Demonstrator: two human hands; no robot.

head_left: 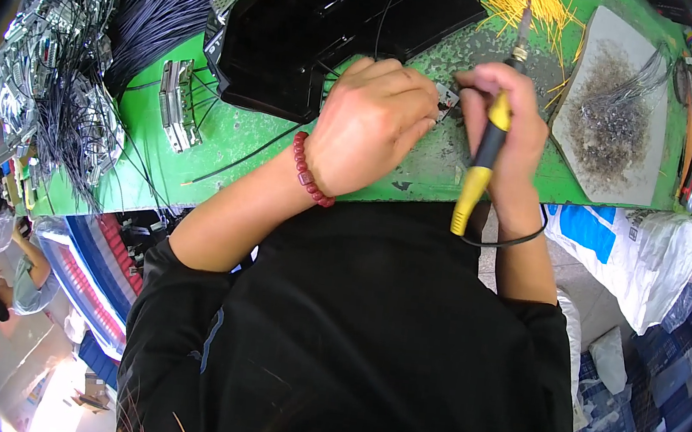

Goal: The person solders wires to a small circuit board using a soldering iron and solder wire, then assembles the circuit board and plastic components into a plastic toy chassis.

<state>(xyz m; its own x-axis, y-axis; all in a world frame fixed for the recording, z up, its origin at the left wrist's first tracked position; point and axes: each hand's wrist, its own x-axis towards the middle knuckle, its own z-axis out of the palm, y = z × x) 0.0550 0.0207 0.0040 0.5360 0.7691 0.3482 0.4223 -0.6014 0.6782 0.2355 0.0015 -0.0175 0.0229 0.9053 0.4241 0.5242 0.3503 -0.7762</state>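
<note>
My right hand [515,120] is closed around a yellow and black soldering iron [476,180], its metal tip pointing away from me and its black cord looping by my wrist. Close to its left, my left hand [376,121], with a red bead bracelet, is closed at the fingertips. A small silvery-white part [446,98] shows at these fingertips, and its far details are too small to make out. The fingers of my right hand are near that part. Just beyond my left hand lies a large glossy black plastic housing [297,48].
Yellow thin wires [536,6] lie at the far right, near a grey board [580,149] bearing dark residue and wire ends. On the left are a heap of metal parts with black wires [55,38] and stacked metal strips [178,103] on the green table [251,154]. Another person [23,282] is lower left.
</note>
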